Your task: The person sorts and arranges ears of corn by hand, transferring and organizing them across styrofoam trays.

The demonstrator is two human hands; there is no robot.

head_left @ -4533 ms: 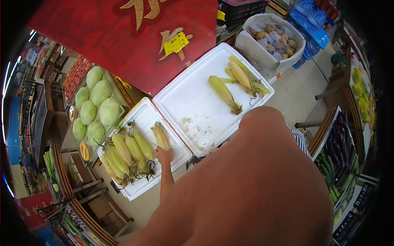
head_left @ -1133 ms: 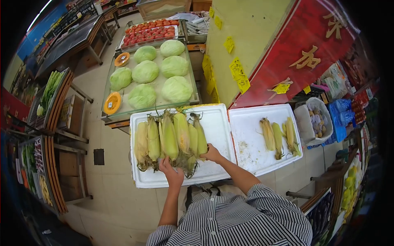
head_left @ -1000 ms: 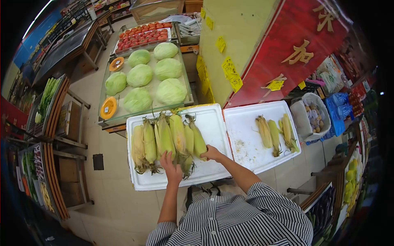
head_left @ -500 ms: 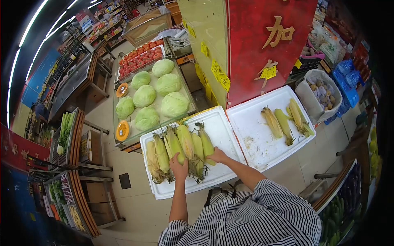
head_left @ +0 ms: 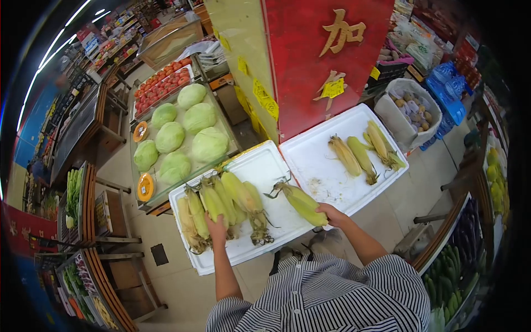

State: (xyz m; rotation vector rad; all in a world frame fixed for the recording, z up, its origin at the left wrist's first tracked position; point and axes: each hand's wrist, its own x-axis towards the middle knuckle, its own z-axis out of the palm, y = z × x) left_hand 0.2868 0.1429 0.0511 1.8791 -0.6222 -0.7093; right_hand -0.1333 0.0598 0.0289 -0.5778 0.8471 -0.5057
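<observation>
Several ears of corn in husks lie side by side in the left white foam tray. My left hand is closed on an ear in the middle of this row. Away from the row, my right hand grips the lower end of a single green ear, tilted over the tray's right side with its dark silk pointing up-left. The right white foam tray holds several more ears at its far right part.
Cabbages and two orange-wrapped items sit on a stand behind the left tray, with tomatoes beyond. A red pillar rises behind the trays. A lined bin of potatoes stands at the right. Vegetable racks flank the left.
My right hand has moved right with one ear, taking it away from the row. My left hand has shifted a little left along the corn. The view has turned slightly.
</observation>
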